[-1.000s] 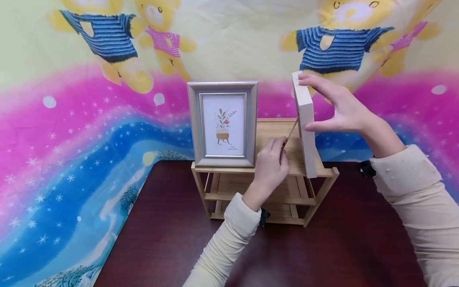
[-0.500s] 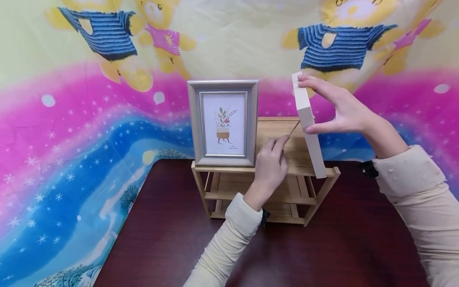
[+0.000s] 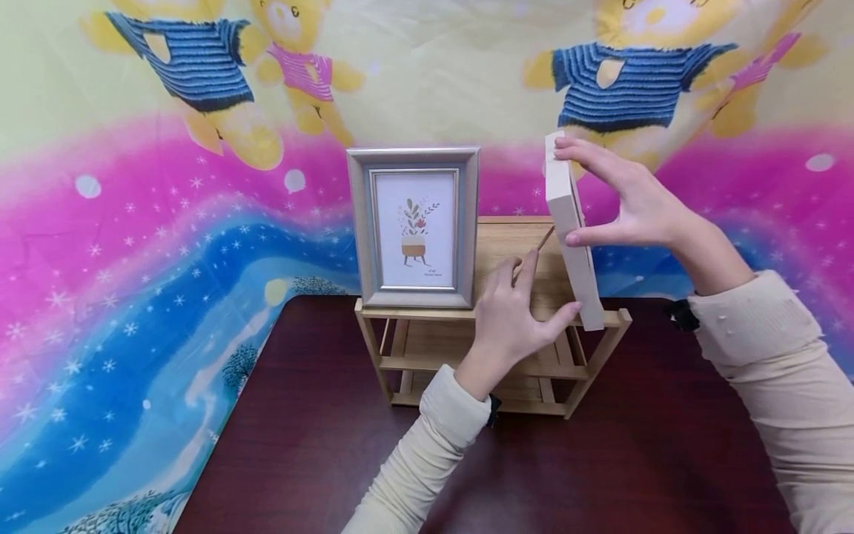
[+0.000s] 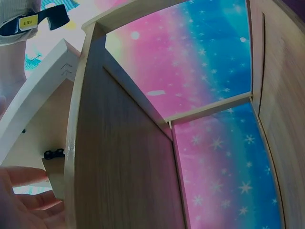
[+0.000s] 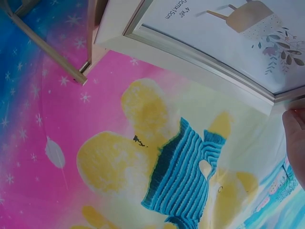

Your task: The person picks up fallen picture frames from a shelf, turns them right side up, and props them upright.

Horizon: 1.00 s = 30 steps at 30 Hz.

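A cream picture frame (image 3: 579,274) stands edge-on and tilted on the right end of a small wooden shelf (image 3: 603,348). My right hand (image 3: 572,193) grips it, fingers over its top corner and thumb on its side edge. My left hand (image 3: 548,289) is spread beside it: the thumb touches the frame's lower edge and the index finger points up along the thin back strut (image 3: 545,239). The left wrist view shows the frame's back (image 4: 38,105) and a small hinge (image 4: 52,153). Its printed front (image 5: 224,33) fills the top of the right wrist view.
A silver frame (image 3: 414,226) with a plant print stands upright on the shelf's left end. The shelf sits at the far edge of a dark red table (image 3: 600,460). A bright cloth with bears (image 3: 167,185) hangs behind.
My left hand has let go of the strut it was pinching and spread out, its thumb moving to the frame's lower edge. The right hand keeps its hold; the frame's tilt shifted slightly.
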Each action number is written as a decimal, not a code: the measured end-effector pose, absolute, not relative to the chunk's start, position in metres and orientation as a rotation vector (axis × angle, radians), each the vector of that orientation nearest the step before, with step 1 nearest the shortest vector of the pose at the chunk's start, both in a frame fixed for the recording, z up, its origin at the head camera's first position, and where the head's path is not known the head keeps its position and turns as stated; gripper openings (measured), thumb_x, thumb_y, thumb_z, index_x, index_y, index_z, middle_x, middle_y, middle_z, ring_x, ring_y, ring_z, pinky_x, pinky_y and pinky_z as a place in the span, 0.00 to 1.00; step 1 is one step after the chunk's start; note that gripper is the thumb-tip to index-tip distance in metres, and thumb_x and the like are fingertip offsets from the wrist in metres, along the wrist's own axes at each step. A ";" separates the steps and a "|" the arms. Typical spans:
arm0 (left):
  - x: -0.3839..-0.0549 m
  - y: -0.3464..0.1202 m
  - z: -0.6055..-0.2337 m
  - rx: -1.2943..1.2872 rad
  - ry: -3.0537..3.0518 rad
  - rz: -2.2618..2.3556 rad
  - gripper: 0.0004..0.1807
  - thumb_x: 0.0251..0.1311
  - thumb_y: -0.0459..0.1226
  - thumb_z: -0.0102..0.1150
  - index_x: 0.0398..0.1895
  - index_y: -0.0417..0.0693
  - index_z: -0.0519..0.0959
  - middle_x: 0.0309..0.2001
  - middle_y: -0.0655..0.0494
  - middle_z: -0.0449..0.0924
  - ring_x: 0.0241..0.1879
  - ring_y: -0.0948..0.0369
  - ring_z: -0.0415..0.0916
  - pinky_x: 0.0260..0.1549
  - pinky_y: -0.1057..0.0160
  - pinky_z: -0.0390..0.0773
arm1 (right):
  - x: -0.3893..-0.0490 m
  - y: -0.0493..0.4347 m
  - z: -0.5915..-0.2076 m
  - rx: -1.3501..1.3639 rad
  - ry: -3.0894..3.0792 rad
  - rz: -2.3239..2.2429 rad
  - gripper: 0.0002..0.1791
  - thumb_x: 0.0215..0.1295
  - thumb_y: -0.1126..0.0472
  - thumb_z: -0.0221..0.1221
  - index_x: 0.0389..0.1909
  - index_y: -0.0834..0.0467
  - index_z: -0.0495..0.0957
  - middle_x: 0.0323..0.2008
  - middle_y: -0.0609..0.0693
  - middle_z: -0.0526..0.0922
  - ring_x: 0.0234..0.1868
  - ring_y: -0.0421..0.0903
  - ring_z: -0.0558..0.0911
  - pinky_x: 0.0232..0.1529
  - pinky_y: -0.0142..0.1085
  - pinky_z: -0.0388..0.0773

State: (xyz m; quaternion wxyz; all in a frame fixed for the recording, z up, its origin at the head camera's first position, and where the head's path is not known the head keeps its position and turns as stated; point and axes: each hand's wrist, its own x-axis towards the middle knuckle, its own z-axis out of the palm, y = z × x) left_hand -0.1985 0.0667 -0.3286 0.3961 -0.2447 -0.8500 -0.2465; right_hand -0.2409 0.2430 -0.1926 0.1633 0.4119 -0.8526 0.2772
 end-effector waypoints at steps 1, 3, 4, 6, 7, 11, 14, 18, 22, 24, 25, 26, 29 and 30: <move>-0.198 0.067 -0.329 -0.617 -2.155 -0.622 0.45 0.41 0.62 0.60 0.59 0.43 0.68 0.49 0.45 0.74 0.50 0.54 0.71 0.37 0.61 0.77 | -0.241 0.243 -0.193 1.172 -2.429 0.782 0.52 0.36 0.62 0.73 0.67 0.54 0.58 0.69 0.48 0.54 0.67 0.48 0.55 0.58 0.62 0.51; -0.198 0.069 -0.329 -0.608 -2.156 -0.620 0.47 0.40 0.63 0.60 0.60 0.43 0.68 0.50 0.45 0.74 0.51 0.54 0.70 0.39 0.60 0.77 | -0.241 0.243 -0.194 1.170 -2.423 0.767 0.51 0.37 0.61 0.72 0.67 0.55 0.58 0.69 0.48 0.54 0.67 0.50 0.55 0.59 0.62 0.51; -0.198 0.069 -0.329 -0.603 -2.158 -0.617 0.48 0.40 0.64 0.60 0.60 0.43 0.67 0.50 0.45 0.74 0.51 0.54 0.70 0.39 0.60 0.76 | -0.242 0.243 -0.194 1.169 -2.419 0.758 0.51 0.38 0.60 0.72 0.67 0.55 0.58 0.69 0.48 0.54 0.67 0.51 0.56 0.59 0.62 0.51; -0.198 0.071 -0.329 -0.587 -2.167 -0.608 0.49 0.39 0.65 0.60 0.61 0.43 0.67 0.50 0.45 0.74 0.51 0.54 0.71 0.40 0.60 0.76 | -0.242 0.243 -0.195 1.166 -2.407 0.737 0.51 0.38 0.58 0.73 0.66 0.56 0.58 0.69 0.50 0.54 0.66 0.52 0.56 0.59 0.61 0.52; -0.198 0.072 -0.329 -0.576 -2.172 -0.597 0.49 0.39 0.65 0.59 0.61 0.43 0.67 0.50 0.45 0.74 0.51 0.54 0.71 0.41 0.60 0.76 | -0.242 0.243 -0.195 1.164 -2.401 0.724 0.51 0.38 0.57 0.73 0.66 0.57 0.58 0.69 0.50 0.54 0.66 0.53 0.56 0.59 0.61 0.52; -0.195 0.077 -0.326 -0.508 -2.225 -0.540 0.50 0.39 0.68 0.56 0.61 0.42 0.67 0.51 0.46 0.73 0.51 0.54 0.71 0.43 0.60 0.74 | -0.244 0.242 -0.197 1.163 -2.375 0.690 0.51 0.39 0.52 0.73 0.65 0.59 0.59 0.68 0.54 0.55 0.67 0.53 0.55 0.60 0.60 0.52; -0.192 0.081 -0.324 -0.462 -2.270 -0.517 0.53 0.38 0.70 0.54 0.62 0.41 0.66 0.53 0.47 0.72 0.52 0.54 0.70 0.45 0.60 0.73 | -0.244 0.242 -0.197 1.161 -2.368 0.687 0.51 0.39 0.51 0.72 0.65 0.60 0.59 0.68 0.55 0.55 0.67 0.51 0.53 0.60 0.60 0.51; -0.191 0.086 -0.324 -0.433 -2.283 -0.520 0.55 0.38 0.71 0.53 0.62 0.39 0.65 0.55 0.47 0.71 0.53 0.53 0.69 0.47 0.59 0.73 | -0.244 0.241 -0.198 1.155 -2.369 0.681 0.51 0.39 0.50 0.72 0.65 0.60 0.59 0.68 0.56 0.54 0.68 0.50 0.52 0.60 0.60 0.50; -0.190 0.087 -0.324 -0.421 -2.274 -0.519 0.55 0.38 0.70 0.53 0.62 0.38 0.64 0.55 0.47 0.71 0.53 0.54 0.70 0.47 0.60 0.73 | -0.244 0.242 -0.197 1.170 -2.352 0.715 0.50 0.42 0.44 0.69 0.65 0.60 0.59 0.67 0.56 0.55 0.68 0.51 0.52 0.61 0.59 0.50; -0.190 0.088 -0.324 -0.421 -2.274 -0.524 0.55 0.38 0.70 0.53 0.62 0.38 0.64 0.55 0.47 0.71 0.53 0.54 0.70 0.47 0.60 0.73 | -0.245 0.243 -0.197 1.178 -2.335 0.762 0.49 0.45 0.40 0.66 0.65 0.60 0.60 0.67 0.55 0.56 0.67 0.52 0.53 0.60 0.60 0.51; -0.190 0.088 -0.324 -0.419 -2.276 -0.522 0.55 0.38 0.70 0.53 0.63 0.38 0.64 0.55 0.47 0.71 0.53 0.54 0.70 0.46 0.60 0.73 | -0.246 0.243 -0.197 1.180 -2.326 0.789 0.48 0.46 0.38 0.64 0.65 0.60 0.60 0.67 0.55 0.56 0.67 0.52 0.53 0.60 0.60 0.51; -0.191 0.087 -0.324 -0.419 -2.279 -0.521 0.55 0.38 0.70 0.53 0.63 0.39 0.63 0.56 0.47 0.70 0.53 0.54 0.69 0.47 0.60 0.73 | -0.247 0.244 -0.197 1.178 -2.317 0.814 0.47 0.48 0.38 0.62 0.65 0.60 0.60 0.67 0.54 0.56 0.67 0.52 0.54 0.60 0.60 0.52; -0.191 0.087 -0.324 -0.420 -2.286 -0.515 0.55 0.38 0.71 0.53 0.63 0.39 0.63 0.56 0.46 0.70 0.54 0.54 0.69 0.47 0.60 0.72 | -0.250 0.245 -0.198 1.145 -2.317 0.853 0.43 0.53 0.39 0.59 0.65 0.58 0.60 0.68 0.53 0.56 0.67 0.50 0.55 0.59 0.61 0.54; -0.191 0.087 -0.324 -0.419 -2.287 -0.511 0.55 0.38 0.71 0.53 0.63 0.39 0.64 0.56 0.46 0.70 0.54 0.54 0.69 0.47 0.60 0.72 | -0.252 0.246 -0.198 1.128 -2.325 0.854 0.42 0.54 0.39 0.58 0.65 0.58 0.60 0.68 0.52 0.56 0.67 0.50 0.55 0.58 0.61 0.54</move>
